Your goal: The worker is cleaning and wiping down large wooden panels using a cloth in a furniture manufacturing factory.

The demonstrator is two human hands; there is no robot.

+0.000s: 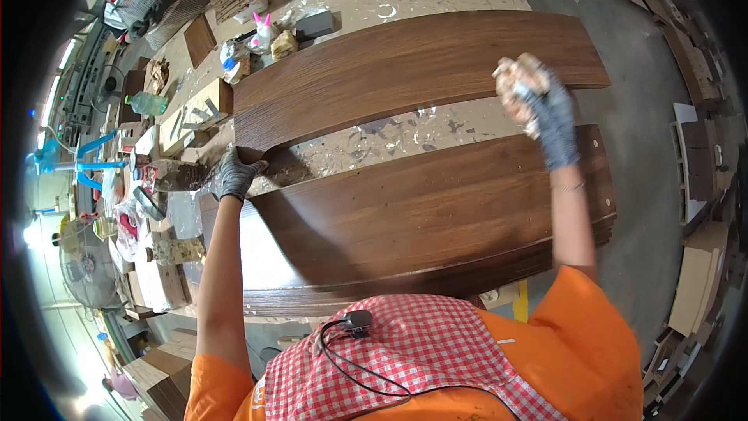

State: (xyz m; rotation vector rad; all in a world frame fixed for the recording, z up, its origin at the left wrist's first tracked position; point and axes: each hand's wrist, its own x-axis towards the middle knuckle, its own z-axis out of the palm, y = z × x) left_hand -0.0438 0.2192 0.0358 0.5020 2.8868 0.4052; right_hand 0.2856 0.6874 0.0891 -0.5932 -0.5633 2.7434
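Note:
My right hand (552,121), in a dark grey glove, is closed around a crumpled pinkish-beige rag (517,87). It is over the right end of the far board (413,58), a long dark-brown wood-grain plank with a curved far edge. At that board's near left corner is my left hand (237,176), also gloved, its thumb spread apart from the fingers. The fingertips are partly hard to make out. Closer to me lies the near board (436,203), the same brown, on top of a stack of similar boards. Small holes dot its surface, and light glares off its left end.
The worktable (374,136) is scuffed and flecked with paint. Along its left stand a green plastic bottle (146,104), a pink-tipped squeeze bottle (263,31), a dark block (314,26) and wood pieces. A fan (87,263) is at far left; cardboard (693,277) leans at right.

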